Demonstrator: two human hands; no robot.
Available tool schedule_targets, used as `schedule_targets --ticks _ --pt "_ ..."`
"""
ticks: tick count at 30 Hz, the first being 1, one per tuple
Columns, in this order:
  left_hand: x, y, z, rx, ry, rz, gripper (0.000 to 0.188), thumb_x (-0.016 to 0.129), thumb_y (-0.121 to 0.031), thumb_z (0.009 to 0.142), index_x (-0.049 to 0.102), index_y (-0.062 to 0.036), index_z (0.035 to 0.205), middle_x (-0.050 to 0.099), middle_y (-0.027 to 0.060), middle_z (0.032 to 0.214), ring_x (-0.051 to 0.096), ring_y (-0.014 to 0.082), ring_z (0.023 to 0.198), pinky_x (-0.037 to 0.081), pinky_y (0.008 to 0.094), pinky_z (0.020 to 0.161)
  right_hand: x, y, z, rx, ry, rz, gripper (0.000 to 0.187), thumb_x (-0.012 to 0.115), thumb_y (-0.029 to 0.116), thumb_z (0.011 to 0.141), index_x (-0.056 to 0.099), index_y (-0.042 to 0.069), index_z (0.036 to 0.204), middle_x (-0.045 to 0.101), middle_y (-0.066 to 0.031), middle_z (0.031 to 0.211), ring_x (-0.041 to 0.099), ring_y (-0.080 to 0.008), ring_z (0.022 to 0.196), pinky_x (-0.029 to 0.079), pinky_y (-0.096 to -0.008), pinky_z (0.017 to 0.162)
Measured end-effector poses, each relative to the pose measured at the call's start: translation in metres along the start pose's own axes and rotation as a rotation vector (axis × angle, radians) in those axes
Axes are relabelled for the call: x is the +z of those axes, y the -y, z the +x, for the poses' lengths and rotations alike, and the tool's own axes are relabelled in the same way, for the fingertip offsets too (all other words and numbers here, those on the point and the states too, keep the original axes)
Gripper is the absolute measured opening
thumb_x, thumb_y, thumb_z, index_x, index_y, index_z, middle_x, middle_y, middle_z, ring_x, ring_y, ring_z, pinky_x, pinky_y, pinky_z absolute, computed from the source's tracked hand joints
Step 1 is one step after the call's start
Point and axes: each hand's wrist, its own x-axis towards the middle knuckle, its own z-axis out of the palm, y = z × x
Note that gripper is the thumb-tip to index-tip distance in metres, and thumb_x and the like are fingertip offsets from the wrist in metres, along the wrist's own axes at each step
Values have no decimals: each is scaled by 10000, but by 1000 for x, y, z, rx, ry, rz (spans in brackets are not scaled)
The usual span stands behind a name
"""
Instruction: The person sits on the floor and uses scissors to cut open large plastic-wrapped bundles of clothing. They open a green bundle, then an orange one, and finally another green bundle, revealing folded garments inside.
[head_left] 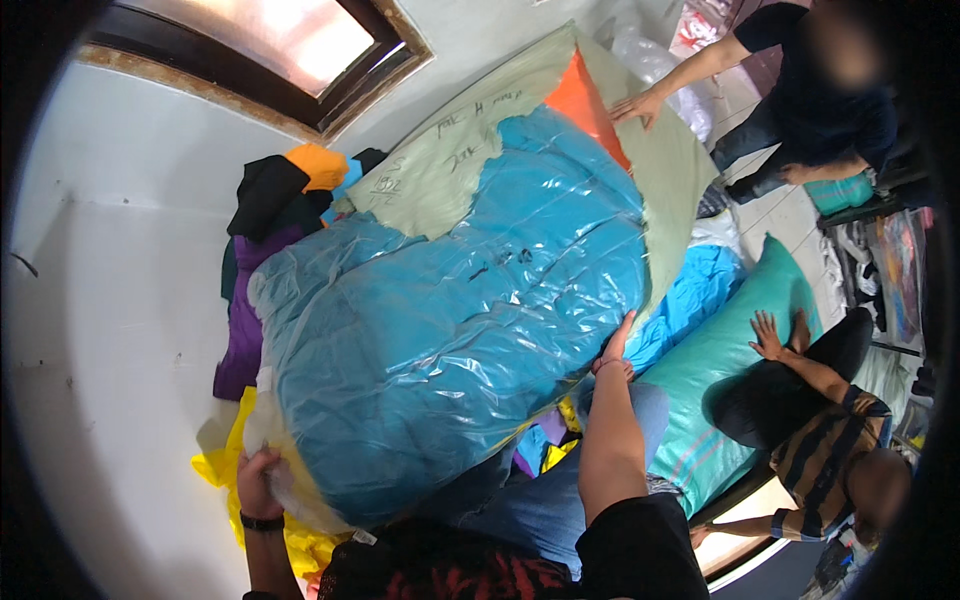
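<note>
A large clear plastic bag packed with blue cloth (470, 330) lies tilted across the pile in front of me. My left hand (258, 485) is closed on the whitish plastic at its lower left corner. Against its right lower edge, my right hand (617, 350) grips with the thumb up along the side; its other fingers are mostly hidden under the bag. Behind the bag stands a pale green sack (440, 150) with handwriting and an orange patch (588, 105). Another person's hand (640, 108) rests on that sack.
Purple cloth (250, 320), black cloth (268, 195) and yellow cloth (235, 440) bulge out along the white wall (130, 300). To the right lies a long green sack (740, 360), touched by a second person's hand (768, 335). A brown-framed window (330, 110) is above.
</note>
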Motion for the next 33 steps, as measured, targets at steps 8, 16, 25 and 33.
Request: schedule_targets --ticks 8,16,25,33 --pt "-4 20 -29 -73 3 -157 355 586 -8 818 614 3 1171 690 89 982 689 236 844 579 354 752 7 -31 -45 104 -158 37 1251 369 973 749 402 -4 1528 522 -147 1454 554 -321 1221 460 -481 973" --pt "2 29 -50 1 -50 -49 312 598 -21 809 638 13 1117 695 89 978 682 219 836 557 343 730 11 -11 -54 114 -335 -30 1061 525 788 867 536 -167 1330 639 -222 1288 636 -350 1127 485 -438 981" --pt "-41 -35 -64 322 33 -57 242 605 -137 911 642 -29 1124 681 67 991 665 177 834 564 334 728 2 87 -192 -266 -81 154 667 511 553 1000 636 -75 1188 666 -151 963 638 -258 807 515 -404 698" --pt "-91 -147 -20 531 72 -287 299 564 -235 990 629 -58 1223 685 88 1170 673 235 1020 566 403 864 -37 188 -446 -404 67 364 377 576 254 1036 411 204 700 325 109 567 254 -33 436 181 -249 401"
